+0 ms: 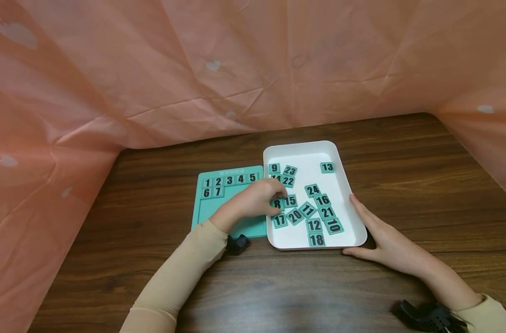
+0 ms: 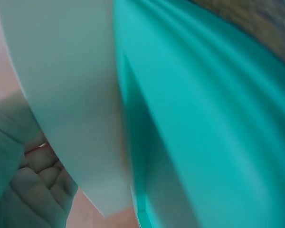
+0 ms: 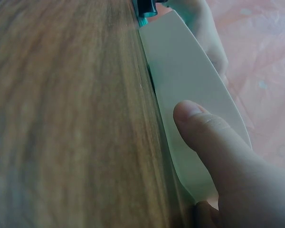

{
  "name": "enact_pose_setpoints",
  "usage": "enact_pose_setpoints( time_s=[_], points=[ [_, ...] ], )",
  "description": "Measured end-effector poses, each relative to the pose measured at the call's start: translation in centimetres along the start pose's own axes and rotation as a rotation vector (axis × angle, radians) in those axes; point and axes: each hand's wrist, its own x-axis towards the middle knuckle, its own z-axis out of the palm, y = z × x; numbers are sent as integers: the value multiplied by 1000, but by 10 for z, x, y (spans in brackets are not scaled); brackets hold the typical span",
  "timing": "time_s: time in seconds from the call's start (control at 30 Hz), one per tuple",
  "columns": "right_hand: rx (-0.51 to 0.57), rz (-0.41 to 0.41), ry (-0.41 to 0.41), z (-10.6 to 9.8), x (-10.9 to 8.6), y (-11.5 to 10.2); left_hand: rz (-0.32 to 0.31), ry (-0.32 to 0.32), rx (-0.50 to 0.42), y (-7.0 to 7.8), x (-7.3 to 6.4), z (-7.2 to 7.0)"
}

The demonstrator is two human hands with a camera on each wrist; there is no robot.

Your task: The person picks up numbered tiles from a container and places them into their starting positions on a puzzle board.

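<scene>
From the head camera I see my left hand [image 1: 259, 200] reaching over the left rim of the white tray [image 1: 302, 152], its fingers curled down onto the number 8 tile [image 1: 276, 204], which lies against the tray's left wall just beside the 15 tile [image 1: 290, 200] and above the 17 tile [image 1: 279, 220]. The fingertips cover most of that tile, so I think they pinch it, but I cannot be sure it is off the tray floor. The left wrist view is too close and blurred to settle it; it shows only the tray wall [image 2: 61, 95] and the teal puzzle board [image 2: 204, 118]. My right hand [image 1: 386, 243] lies relaxed and flat against the tray's right edge and near corner, thumb [image 3: 204, 128] resting on the outer wall, holding nothing. The board sits touching the tray's left side on the wooden table [image 1: 402, 162], with tiles 1 to 7 [image 1: 223, 184] already seated in its top rows.
</scene>
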Motion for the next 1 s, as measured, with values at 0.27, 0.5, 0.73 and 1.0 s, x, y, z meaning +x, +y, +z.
enact_pose_setpoints(
  time_s=[0.27,0.5,0.73,1.0],
  points=[
    [19,10,-12,1,-2,0,-33,-20,78,5,2,5],
    [24,12,-11,0,-2,0,-41,-12,139,9,4,6],
    [24,13,-12,0,-1,-1,-8,16,33,7,4,6],
    [22,11,-9,-1,0,-2,-19,25,43,4,4,7]
  ],
)
